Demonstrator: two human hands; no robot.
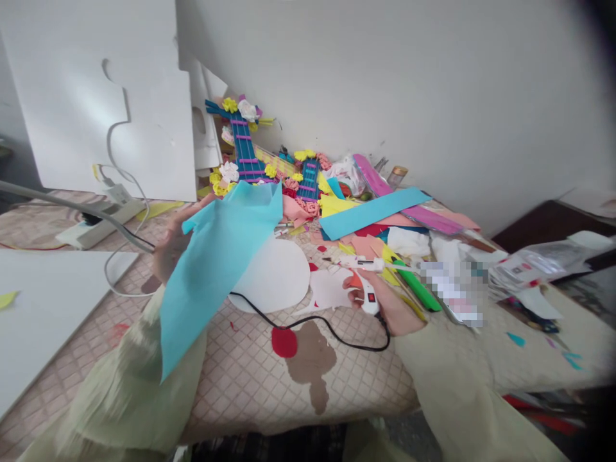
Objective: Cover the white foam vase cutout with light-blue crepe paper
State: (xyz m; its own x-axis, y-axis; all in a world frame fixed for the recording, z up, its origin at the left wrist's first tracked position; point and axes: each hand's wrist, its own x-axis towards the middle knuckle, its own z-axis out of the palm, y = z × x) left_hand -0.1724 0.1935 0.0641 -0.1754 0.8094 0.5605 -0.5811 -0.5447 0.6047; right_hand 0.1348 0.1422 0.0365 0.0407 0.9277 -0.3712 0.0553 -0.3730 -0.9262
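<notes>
Left hand (169,240) partly behind blue sheet (221,250), phone screen (450,292) pixelated, lower-left white board (52,314) cropped.

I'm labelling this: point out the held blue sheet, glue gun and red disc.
Held blue sheet (217,253): head view, its middle.
Glue gun (369,287): head view, its handle.
Red disc (284,342): head view, its middle.

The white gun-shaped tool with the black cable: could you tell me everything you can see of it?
The white, plastic-looking, gun-shaped tool has a slim barrel, an orange trigger-like part and a small red switch on its handle. The right hand grips that handle, fingers curled around it. The barrel points leftward, ending in a dark, narrow tip. A thin black cable leaves the handle's bottom and loops left above the diamond-patterned beige tablecloth. I can't tell whether it's switched on.
</notes>
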